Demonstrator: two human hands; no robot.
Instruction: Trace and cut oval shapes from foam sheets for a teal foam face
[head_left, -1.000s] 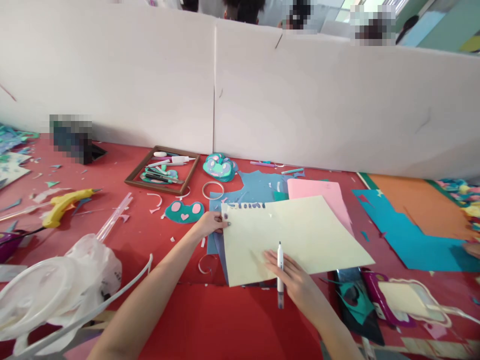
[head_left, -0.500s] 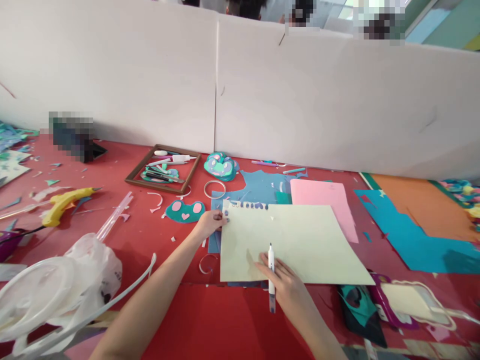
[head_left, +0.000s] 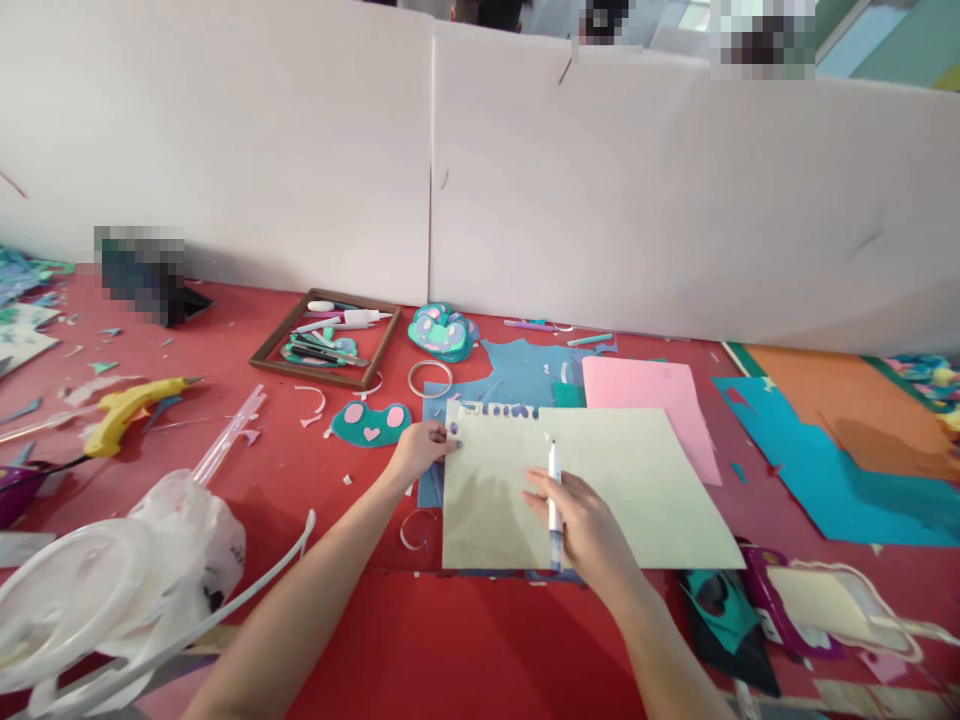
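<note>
Head view: we see the cream sheet [head_left: 637, 480] lying on the red table [head_left: 285, 450] in front of the person, over part of a blue sheet [head_left: 517, 365] and just beside a pink sheet [head_left: 649, 390]. The left hand [head_left: 417, 450] is closed on its left edge, though we cannot tell how far the fingers reach beneath. The right hand [head_left: 592, 515] is clamped round a white marker [head_left: 554, 490] above the sheet; we cannot tell whether the fingertips touch it. We judge the sheet light, soft and easily creased, best held by a flat pinch at a margin, clear of the dark shapes [head_left: 506, 411] along its far edge. The marker we judge light, stiff and slightly slippery, best gripped at mid-barrel.
</note>
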